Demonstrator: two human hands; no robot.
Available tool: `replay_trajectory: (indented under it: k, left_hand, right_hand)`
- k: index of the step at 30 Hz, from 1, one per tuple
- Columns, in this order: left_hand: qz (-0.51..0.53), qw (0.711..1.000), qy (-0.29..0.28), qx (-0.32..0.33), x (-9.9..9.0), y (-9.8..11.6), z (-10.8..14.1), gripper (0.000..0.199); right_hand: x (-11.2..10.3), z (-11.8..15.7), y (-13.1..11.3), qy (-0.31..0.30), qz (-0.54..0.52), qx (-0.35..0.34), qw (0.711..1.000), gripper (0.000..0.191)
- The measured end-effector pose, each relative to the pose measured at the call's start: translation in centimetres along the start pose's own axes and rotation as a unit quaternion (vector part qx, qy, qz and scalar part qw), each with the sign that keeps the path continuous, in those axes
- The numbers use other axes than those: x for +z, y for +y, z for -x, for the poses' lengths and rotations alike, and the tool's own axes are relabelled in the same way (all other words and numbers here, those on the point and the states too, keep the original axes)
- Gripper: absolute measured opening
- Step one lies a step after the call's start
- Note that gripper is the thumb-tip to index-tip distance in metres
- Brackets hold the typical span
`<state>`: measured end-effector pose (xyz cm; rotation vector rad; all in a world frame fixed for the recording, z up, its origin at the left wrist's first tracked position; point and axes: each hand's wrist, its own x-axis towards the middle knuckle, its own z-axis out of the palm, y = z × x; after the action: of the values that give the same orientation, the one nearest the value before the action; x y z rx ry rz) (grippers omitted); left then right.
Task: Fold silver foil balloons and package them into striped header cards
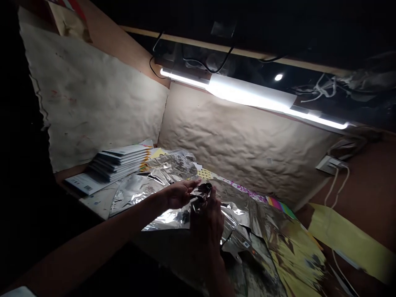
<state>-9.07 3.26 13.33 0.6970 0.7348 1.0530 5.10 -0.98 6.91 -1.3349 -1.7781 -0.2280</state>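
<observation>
Left hand near right hand — both apparently curled.

Corner workspace as you face it. Left of frame: a pale sheet, marked in red, hangs on the brown wall. Centre: a wrinkled beige sheet covers the back. Upper centre: your lit tube light slopes down to the right, its middle wrapped in a glowing white cover. Above it: a wooden strip and loose dark cords, against deep shadow. Right: a white socket box with pale cords beside another brown wall.
</observation>
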Motion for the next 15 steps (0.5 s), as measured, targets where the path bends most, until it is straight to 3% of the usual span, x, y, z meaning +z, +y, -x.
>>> replay_trajectory:
  k: [2, 4, 5, 7, 8, 10, 13, 15]
  left_hand:
    - [-0.03, 0.999, 0.008, 0.023, -0.7, -1.0, 0.4, 0.028]
    - [-0.153, 0.984, 0.028, 0.091, -1.8, -3.2, 1.0, 0.037]
    - [-0.283, 0.946, 0.046, 0.149, -2.5, -4.6, 1.4, 0.041]
    - [-0.562, 0.792, 0.036, 0.235, -4.4, -7.7, 2.1, 0.057]
    - [-0.655, 0.721, 0.011, 0.227, -5.4, -9.1, 2.4, 0.064]
    - [-0.741, 0.643, -0.007, 0.193, -7.0, -11.2, 2.6, 0.062]
    - [-0.762, 0.617, -0.002, 0.198, -8.4, -12.7, 2.2, 0.06]
    - [-0.757, 0.616, -0.001, 0.218, -8.9, -13.0, 1.8, 0.061]
  right_hand:
    - [-0.2, -1.7, 1.6, -0.019, 0.0, 0.05, 0.999, 0.059]
    - [-1.6, -5.4, 4.3, -0.038, 0.007, 0.05, 0.998, 0.049]
    - [-2.8, -7.9, 5.8, -0.038, 0.023, 0.036, 0.998, 0.04]
    - [-6.2, -13.9, 8.8, -0.043, 0.106, 0.004, 0.993, 0.025]
    - [-8.2, -17.1, 9.9, -0.029, 0.132, 0.013, 0.991, 0.025]
    - [-12.6, -22.9, 10.9, 0.012, 0.176, 0.027, 0.984, 0.027]
    - [-18.5, -28.0, 9.1, 0.053, 0.226, -0.028, 0.972, 0.031]
    - [-21.1, -28.2, 6.9, 0.059, 0.235, -0.103, 0.965, 0.031]
